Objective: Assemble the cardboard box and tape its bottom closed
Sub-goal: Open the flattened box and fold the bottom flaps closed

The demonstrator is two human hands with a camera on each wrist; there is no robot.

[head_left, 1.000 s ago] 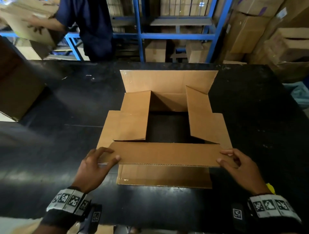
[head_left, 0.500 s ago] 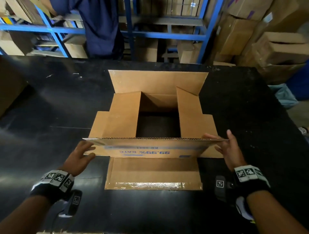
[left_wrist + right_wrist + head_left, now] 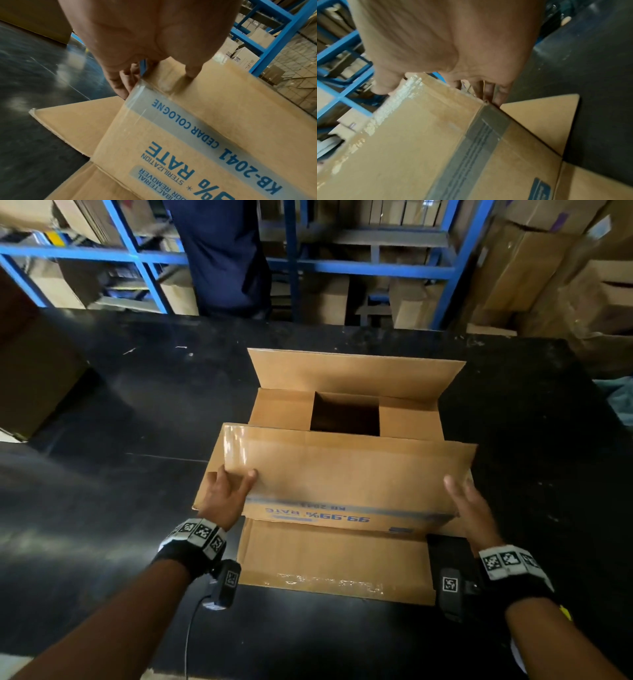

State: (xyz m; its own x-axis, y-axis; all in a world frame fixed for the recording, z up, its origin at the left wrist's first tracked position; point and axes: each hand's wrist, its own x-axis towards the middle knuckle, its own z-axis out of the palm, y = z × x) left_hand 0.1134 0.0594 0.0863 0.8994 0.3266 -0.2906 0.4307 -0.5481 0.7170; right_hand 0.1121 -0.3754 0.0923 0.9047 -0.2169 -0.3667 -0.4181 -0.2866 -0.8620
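A brown cardboard box [image 3: 346, 412] stands on the black table [image 3: 120, 474] with its flaps facing up. Both short side flaps [image 3: 284, 409] lie folded inward, and a dark gap shows between them. The far long flap [image 3: 352, 374] stands up. The near long flap [image 3: 342, 474], printed in blue, tilts over the opening. My left hand [image 3: 236, 474] grips the flap's left end [image 3: 188, 108], thumb on top and fingers round the edge. My right hand [image 3: 459, 481] pinches its right end [image 3: 436, 121] in the same way.
A lower flap [image 3: 335, 556] with tape residue lies flat on the table toward me. A large brown carton [image 3: 34, 371] sits at the table's left. Behind the table are a person in dark clothes [image 3: 222, 258], blue shelving [image 3: 359, 268] and stacked cartons [image 3: 548, 268].
Both hands lifted the near long flap from lying outward and swung it up and over the opening. The side flaps now lie flatter. The person behind the table shifted right.
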